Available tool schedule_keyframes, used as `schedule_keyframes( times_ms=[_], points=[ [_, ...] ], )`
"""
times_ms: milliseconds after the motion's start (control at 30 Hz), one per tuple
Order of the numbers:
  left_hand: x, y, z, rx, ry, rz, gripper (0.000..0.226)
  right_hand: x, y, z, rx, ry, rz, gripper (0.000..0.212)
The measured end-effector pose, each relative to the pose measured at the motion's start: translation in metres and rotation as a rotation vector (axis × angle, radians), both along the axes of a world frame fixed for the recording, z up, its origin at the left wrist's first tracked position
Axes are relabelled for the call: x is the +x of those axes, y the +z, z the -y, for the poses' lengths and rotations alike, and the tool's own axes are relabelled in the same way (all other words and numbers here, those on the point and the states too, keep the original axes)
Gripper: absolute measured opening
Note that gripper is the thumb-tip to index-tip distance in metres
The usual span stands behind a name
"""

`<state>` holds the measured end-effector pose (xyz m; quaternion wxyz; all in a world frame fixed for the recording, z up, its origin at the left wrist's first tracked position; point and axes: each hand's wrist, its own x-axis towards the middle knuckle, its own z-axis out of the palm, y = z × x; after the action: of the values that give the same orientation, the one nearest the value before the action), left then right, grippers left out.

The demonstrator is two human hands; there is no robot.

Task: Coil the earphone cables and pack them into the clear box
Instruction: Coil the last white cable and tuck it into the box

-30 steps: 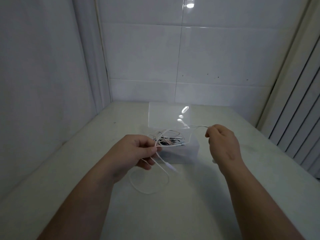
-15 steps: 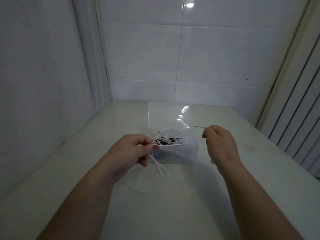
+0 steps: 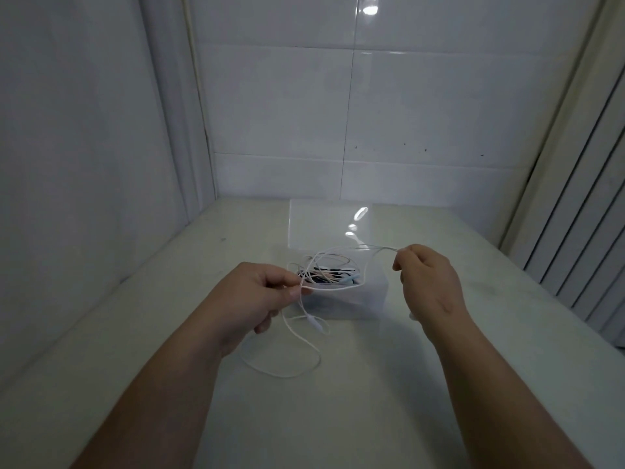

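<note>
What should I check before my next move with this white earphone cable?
1. The left hand pinches the white earphone cable: ok.
2. The right hand pinches its far stretch: ok.
3. The lid of the clear box is open: ok.
4. Cable fully coiled: not ok, a loose loop hangs below the left hand.
5. Cable free of the other cables in the box: cannot tell.

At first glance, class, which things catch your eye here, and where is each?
Two hands mid-frame stretch a white earphone cable: the left hand pinches it before the clear box, the right hand pinches it beside the box. The open box, on the table, holds tangled cables.
</note>
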<state>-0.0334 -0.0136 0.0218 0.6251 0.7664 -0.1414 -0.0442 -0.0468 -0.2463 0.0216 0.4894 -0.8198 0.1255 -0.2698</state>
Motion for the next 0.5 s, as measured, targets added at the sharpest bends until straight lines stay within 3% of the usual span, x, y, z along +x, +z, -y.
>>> schedule_keyframes(
  times_ms=[300, 500],
  points=[
    [-0.0009, 0.0023, 0.0011, 0.125, 0.037, 0.099, 0.012, -0.0006, 0.0000, -0.0016, -0.003, 0.004, 0.001, 0.020],
    [-0.0005, -0.0012, -0.0001, 0.172, 0.051, 0.118, 0.026, -0.0014, 0.0009, -0.0019, -0.010, 0.014, -0.003, 0.020]
  ],
)
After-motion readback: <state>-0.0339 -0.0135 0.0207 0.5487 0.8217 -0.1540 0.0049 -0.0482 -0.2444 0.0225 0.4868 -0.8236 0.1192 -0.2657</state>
